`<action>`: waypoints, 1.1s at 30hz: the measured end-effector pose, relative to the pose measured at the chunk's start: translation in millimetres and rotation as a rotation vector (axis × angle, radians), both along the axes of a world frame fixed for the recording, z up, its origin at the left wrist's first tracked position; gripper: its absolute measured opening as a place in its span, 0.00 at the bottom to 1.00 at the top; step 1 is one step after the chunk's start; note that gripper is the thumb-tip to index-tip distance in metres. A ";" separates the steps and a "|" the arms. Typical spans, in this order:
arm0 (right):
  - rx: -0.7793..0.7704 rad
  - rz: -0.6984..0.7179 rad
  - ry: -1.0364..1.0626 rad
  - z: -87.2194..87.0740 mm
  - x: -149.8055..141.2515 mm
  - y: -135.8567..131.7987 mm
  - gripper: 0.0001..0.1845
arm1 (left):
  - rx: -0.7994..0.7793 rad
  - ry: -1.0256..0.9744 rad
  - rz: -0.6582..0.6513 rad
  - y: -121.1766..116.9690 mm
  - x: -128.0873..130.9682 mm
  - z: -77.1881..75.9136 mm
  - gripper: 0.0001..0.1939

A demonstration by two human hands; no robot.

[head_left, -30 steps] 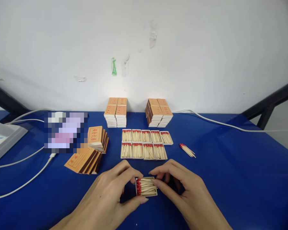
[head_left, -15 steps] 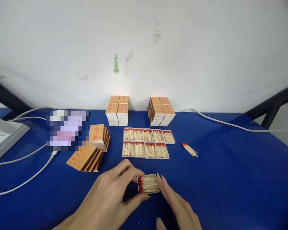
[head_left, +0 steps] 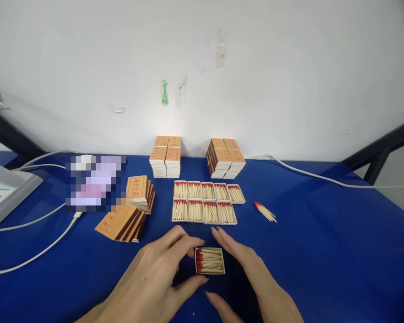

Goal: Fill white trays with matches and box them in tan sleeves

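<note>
ok so as I read it this is pretty far along; nine open matchbox trays (head_left: 204,200) sit in two rows, five behind and four in front, all packed with red-headed matches; the tenth tray (head_left: 210,273) is right between the hands and looks about full to me too, heads at its 9 o'clock end; none of the ten has a cover on, and a small bunch of loose matches (head_left: 265,212) is lying outside any tray, so that's what I'd count as left over. Using the tenth tray as the clock centre (12 = away from the person), the rows are at 12, the loose bunch around 2, a fanned pile of printed boxes or sleeves (head_left: 117,222) near 10 (can't tell if there's anything inside them), and two neat stacks further back, the left stack (head_left: 159,153) at 11 and the right stack (head_left: 222,155) just past 12. The left hand (head_left: 158,264) curves in from about 8, thumb and fingers spread around the tray's left end; can't tell if a fingertip actually touches the far-left corner, but it doesn't look like a grip; the right hand (head_left: 256,271) is at roughly 4, thumb and fingers wide apart, holding nothing; the tray lies flat on the blue table (head_left: 323,251).
</note>
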State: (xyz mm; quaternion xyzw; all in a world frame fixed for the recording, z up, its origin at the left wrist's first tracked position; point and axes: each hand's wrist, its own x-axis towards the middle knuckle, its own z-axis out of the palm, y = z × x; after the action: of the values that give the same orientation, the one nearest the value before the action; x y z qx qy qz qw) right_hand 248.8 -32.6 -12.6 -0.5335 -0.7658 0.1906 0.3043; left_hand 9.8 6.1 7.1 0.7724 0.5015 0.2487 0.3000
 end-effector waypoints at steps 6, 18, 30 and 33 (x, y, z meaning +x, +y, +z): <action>-0.005 0.124 0.008 12.3 10.2 20.7 0.43 | -0.050 -0.133 0.123 3.4 -0.4 10.8 0.50; 0.148 0.049 -0.057 16.9 5.2 21.0 0.33 | -0.062 -0.191 0.172 1.1 2.3 24.6 0.20; -0.055 0.110 -0.010 19.8 11.4 27.3 0.42 | -0.062 -0.170 0.230 0.3 3.1 30.1 0.12; -0.075 0.126 0.004 26.9 17.1 31.0 0.36 | -0.077 -0.165 0.245 -0.4 3.9 30.6 0.12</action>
State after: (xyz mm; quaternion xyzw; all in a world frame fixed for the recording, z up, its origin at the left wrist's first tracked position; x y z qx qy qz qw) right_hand 265.9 -1.6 14.3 -0.4948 -0.7896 0.2389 0.2730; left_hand 13.8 5.8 37.7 0.6702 0.5749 0.3268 0.3368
